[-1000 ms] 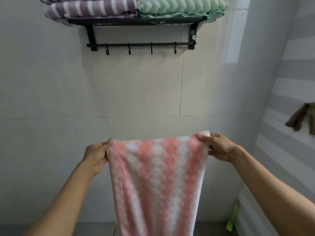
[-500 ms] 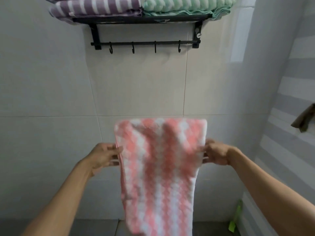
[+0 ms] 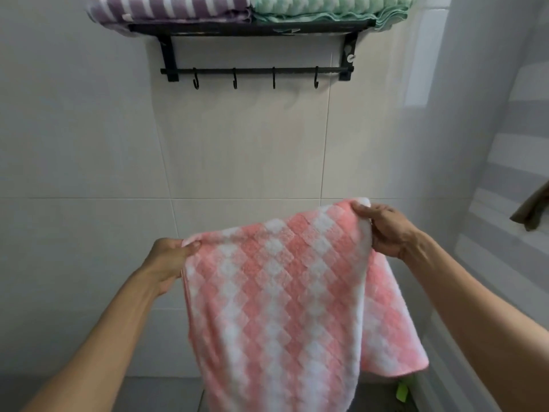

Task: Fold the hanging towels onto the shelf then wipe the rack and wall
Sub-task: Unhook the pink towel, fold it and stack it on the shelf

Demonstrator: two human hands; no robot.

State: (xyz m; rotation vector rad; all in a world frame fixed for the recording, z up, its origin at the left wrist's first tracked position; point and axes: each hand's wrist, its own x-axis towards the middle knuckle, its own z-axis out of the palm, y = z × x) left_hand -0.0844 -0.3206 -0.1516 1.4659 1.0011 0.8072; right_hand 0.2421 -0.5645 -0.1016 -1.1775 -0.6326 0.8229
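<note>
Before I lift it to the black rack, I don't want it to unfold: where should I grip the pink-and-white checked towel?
Keep pinching the pink-and-white checked towel at its two top corners, from the outer sides, where it hangs doubled.

Both forearms bare to frame edge; no sleeves in view. Left hand [image 3: 166,260] and right hand [image 3: 386,230] ungloved.
</note>
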